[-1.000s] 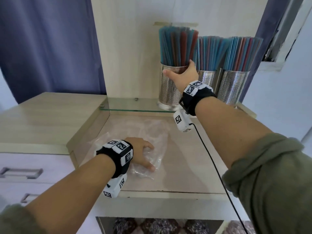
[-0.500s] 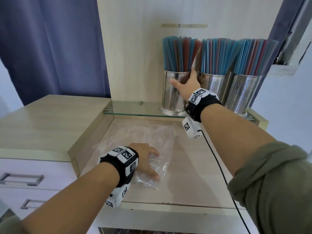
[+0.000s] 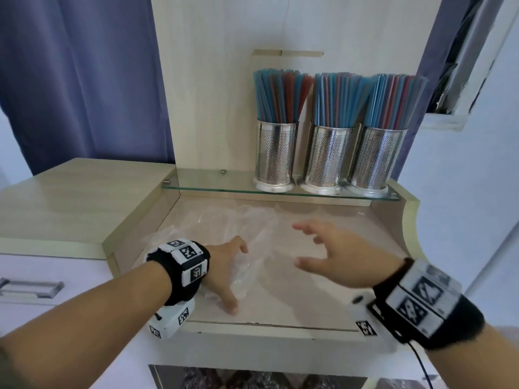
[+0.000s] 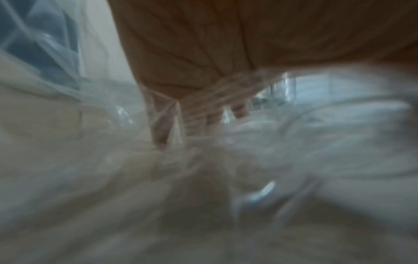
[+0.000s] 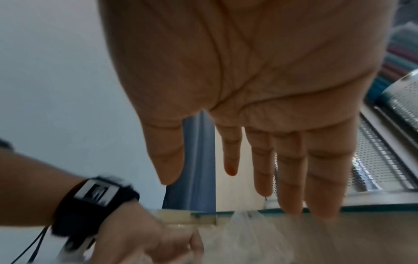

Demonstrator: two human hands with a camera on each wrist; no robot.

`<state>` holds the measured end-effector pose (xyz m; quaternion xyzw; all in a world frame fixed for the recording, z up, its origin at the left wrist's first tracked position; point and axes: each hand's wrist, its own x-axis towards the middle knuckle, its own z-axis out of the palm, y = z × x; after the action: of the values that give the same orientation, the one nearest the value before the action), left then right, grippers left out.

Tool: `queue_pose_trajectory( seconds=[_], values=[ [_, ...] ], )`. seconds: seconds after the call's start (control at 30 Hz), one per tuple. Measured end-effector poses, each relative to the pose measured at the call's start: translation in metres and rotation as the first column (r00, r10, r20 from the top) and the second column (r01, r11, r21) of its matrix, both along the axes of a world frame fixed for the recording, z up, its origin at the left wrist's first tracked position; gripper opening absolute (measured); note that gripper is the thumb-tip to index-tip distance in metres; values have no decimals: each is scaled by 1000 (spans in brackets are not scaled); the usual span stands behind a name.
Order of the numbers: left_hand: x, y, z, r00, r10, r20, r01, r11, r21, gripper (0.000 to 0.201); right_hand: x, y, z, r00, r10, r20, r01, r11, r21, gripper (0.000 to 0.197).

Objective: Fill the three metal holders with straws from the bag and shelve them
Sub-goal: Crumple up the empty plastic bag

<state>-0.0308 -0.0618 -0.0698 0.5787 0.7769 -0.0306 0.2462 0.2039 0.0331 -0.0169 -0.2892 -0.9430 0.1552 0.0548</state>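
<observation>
Three perforated metal holders, left, middle and right, stand side by side on the glass shelf. Each is packed with blue and red straws. A crumpled clear plastic bag lies on the countertop below. My left hand lies on the bag, fingers curled into the film; the left wrist view shows plastic bunched round its fingers. My right hand hovers above the counter with fingers spread and nothing in it. Its palm is bare, with one holder to its right.
The recessed countertop has a raised wooden ledge on the left and a side wall on the right. A drawer handle sits at lower left. Blue curtains hang behind.
My right hand has let go of the left holder and drawn back down over the counter, fingers spread. The left hand stays on the bag.
</observation>
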Motion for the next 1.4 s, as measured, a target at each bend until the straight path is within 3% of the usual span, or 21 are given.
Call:
queue_pose_trajectory(
  seconds=[0.13, 0.2, 0.3, 0.37, 0.47, 0.5, 0.57, 0.6, 0.63, 0.67, 0.73, 0.8, 0.87, 0.93, 1.0, 1.07, 1.1, 1.13, 1.23, 1.33, 1.4],
  values=[
    [17, -5, 6, 998, -65, -2, 63, 975, 215, 24, 26, -7, -29, 998, 47, -36, -49, 998, -45, 80],
    [32, -9, 16, 980, -146, 132, 84, 917, 389, 13, 32, -6, -36, 992, 39, -120, -41, 999, -8, 106],
    [60, -19, 35, 896, -314, 314, 52, 776, 629, 22, 35, 0, -34, 979, -32, -202, 80, 968, 236, 134],
    [75, -25, 47, 842, -438, 316, 72, 671, 738, 28, 36, 7, -31, 957, -35, -289, 134, 935, 329, 117],
    [93, -24, 63, 856, -506, 105, 119, 391, 913, 21, 38, 11, -29, 837, 51, -545, 112, 959, 261, 52],
    [96, -21, 65, 899, -437, -1, 124, 254, 959, 17, 39, 9, -26, 772, 9, -635, 113, 982, 152, 37],
    [102, -15, 64, 970, -183, -161, 163, -7, 987, 37, 41, 5, -22, 663, -168, -730, 150, 985, -90, 18],
    [104, -13, 63, 969, -91, -228, 222, -74, 972, 51, 43, 3, -19, 611, -238, -755, 158, 971, -178, 15],
    [107, -10, 60, 945, -55, -322, 317, -82, 945, 63, 46, 0, -16, 576, -258, -775, 153, 966, -208, 15],
    [109, -9, 57, 902, -64, -427, 426, -30, 904, 75, 49, -2, -11, 565, -248, -787, 146, 969, -200, 14],
    [111, -7, 52, 827, -136, -545, 562, 169, 810, 106, 54, -9, 0, 624, -159, -765, 40, 984, -171, 14],
    [114, -5, 54, 828, -191, -527, 560, 320, 764, 127, 57, -19, 7, 712, -25, -702, -161, 967, -198, 22],
    [118, -4, 57, 873, -220, -434, 487, 391, 781, 124, 63, -28, 15, 763, 68, -643, -304, 916, -263, 29],
    [120, -1, 55, 947, -207, -246, 318, 485, 814, 105, 74, -32, 21, 805, 72, -589, -282, 920, -273, 32],
    [116, 2, 50, 986, -167, -11, 101, 538, 837, 88, 88, -34, 24, 843, -52, -535, 8, 996, -85, 41],
    [110, 4, 48, 980, -113, 163, -80, 526, 847, 84, 98, -38, 27, 784, -222, -580, 388, 904, 179, 66],
    [108, 4, 48, 967, -98, 234, -150, 523, 839, 84, 100, -41, 26, 751, -195, -631, 442, 858, 262, 80],
    [108, 5, 49, 949, -100, 298, -205, 521, 829, 84, 100, -43, 24, 753, -97, -651, 398, 855, 333, 95],
    [116, 9, 49, 860, -185, 475, -328, 514, 793, 90, 82, -49, 1, 868, 134, -478, 175, 819, 547, 121],
    [129, 6, 51, 706, -319, 632, -403, 553, 729, 98, 62, -46, -19, 941, -6, -338, 189, 837, 514, 138],
    [138, -2, 56, 625, -396, 672, -363, 615, 700, 102, 60, -34, -23, 923, -52, -381, 218, 888, 406, 130]
  ],
)
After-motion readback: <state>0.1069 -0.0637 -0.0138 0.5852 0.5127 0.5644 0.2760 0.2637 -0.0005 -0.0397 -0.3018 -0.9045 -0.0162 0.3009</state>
